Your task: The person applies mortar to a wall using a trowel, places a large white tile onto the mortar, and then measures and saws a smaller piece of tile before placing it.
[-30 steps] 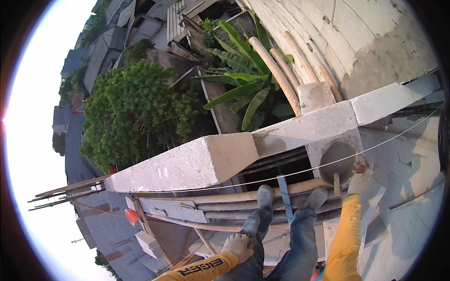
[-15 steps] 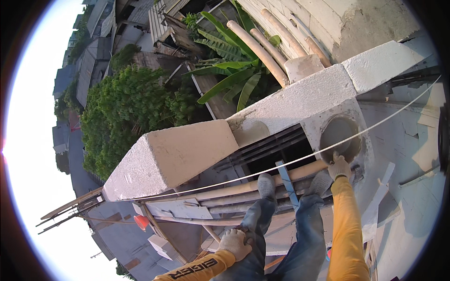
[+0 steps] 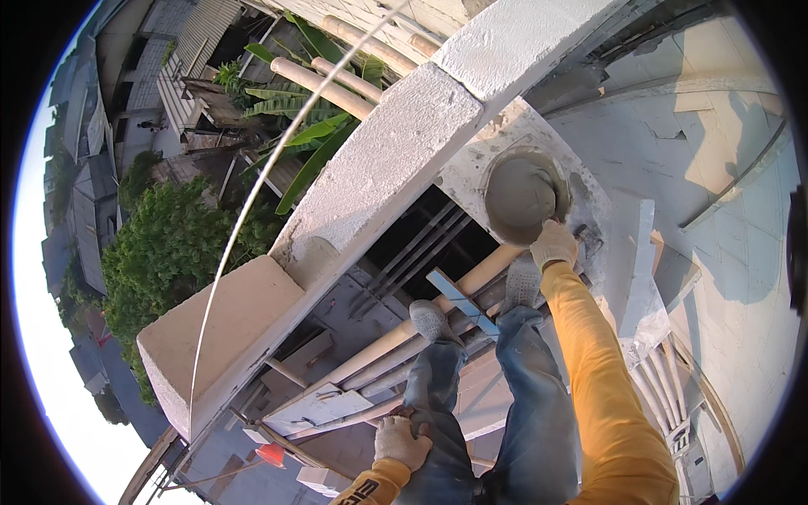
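Observation:
My right hand (image 3: 554,242), in a pale knit glove, is closed at the near rim of a round bucket (image 3: 488,210) of wet grey mortar (image 3: 515,195). What its fingers grip is hidden; a darker shape shows in the mortar just beyond them. My left hand (image 3: 402,442), gloved too, rests closed against my left thigh, with a small dark bit showing by its fingers. Beyond the bucket runs a wall of pale blocks (image 3: 383,156), with a patch of wet mortar (image 3: 313,261) beside the tapered end block (image 3: 220,307).
My feet stand on bamboo poles (image 3: 379,349) beside a blue-grey strip (image 3: 461,303). A dark gap (image 3: 429,244) opens between poles and wall. A white cord (image 3: 269,164) crosses the left side. Trees (image 3: 181,252) and roofs lie far below; an orange-red object (image 3: 269,454) sits at lower left.
My view has turned, so wall and bucket appear farther left and the cord crosses at a steeper slant. My right hand stays by the bucket's rim, my left by my thigh.

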{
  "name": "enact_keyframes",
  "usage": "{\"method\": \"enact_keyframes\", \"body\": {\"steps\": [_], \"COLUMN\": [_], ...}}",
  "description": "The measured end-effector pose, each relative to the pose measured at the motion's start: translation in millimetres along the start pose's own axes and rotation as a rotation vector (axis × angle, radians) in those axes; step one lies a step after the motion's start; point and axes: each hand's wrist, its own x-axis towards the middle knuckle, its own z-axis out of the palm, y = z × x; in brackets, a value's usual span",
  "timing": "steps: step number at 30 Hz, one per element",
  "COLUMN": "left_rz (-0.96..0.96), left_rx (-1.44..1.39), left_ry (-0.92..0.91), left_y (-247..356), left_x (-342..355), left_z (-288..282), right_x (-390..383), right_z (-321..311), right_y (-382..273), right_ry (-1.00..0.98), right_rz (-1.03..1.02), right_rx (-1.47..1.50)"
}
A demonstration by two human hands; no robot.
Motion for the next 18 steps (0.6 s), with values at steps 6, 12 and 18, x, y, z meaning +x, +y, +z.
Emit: {"method": "enact_keyframes", "body": {"steps": [6, 12, 18], "left_rz": [-0.047, -0.036, -0.066], "left_rx": [0.044, 0.070, 0.033], "left_ry": [-0.050, -0.104, -0.125], "left_y": [2.1, 3.2, 13.5], "left_x": [1.2, 3.2, -4.6], "left_z": [-5.2, -0.2, 1.7], "right_x": [-5.8, -35.8, -74.1], "right_z": [23.7, -5.8, -92.5], "right_y": [-8.3, 50.2, 81.1], "right_ry": [-0.084, 0.012, -0.039], "right_rz": [-0.051, -0.201, -0.327], "right_rx": [0.215, 0.389, 0.415]}}
